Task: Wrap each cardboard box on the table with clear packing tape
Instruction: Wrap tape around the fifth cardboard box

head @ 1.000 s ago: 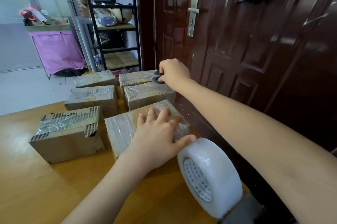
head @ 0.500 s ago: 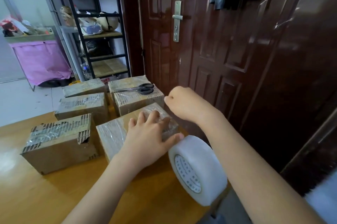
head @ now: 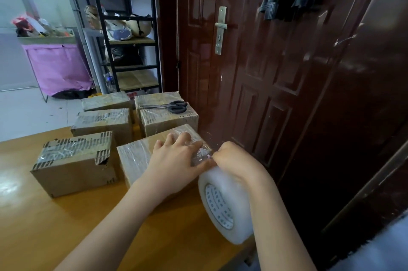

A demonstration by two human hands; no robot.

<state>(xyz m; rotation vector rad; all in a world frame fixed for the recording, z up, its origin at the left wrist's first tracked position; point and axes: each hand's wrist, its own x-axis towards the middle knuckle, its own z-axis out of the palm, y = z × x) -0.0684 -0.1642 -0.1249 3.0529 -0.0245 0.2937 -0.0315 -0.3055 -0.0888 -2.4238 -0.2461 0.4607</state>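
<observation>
Your left hand [head: 174,164] lies flat, grip released, steadying the tape-wrapped brown cardboard box [head: 136,160] on the wooden table [head: 66,226]. Your right hand [head: 236,160] pinches the loose clear tape end at its corner, beside the white tape roll [head: 223,204].

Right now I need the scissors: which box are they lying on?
The scissors lie on the back-right box, nearest the door; the other boxes' tops hold no tool.

Light: soft daylight from the left
Glare: on the table [head: 13,184] and door [head: 276,76]
Edges: bent, wide-angle
Right side: dim, blurred
</observation>
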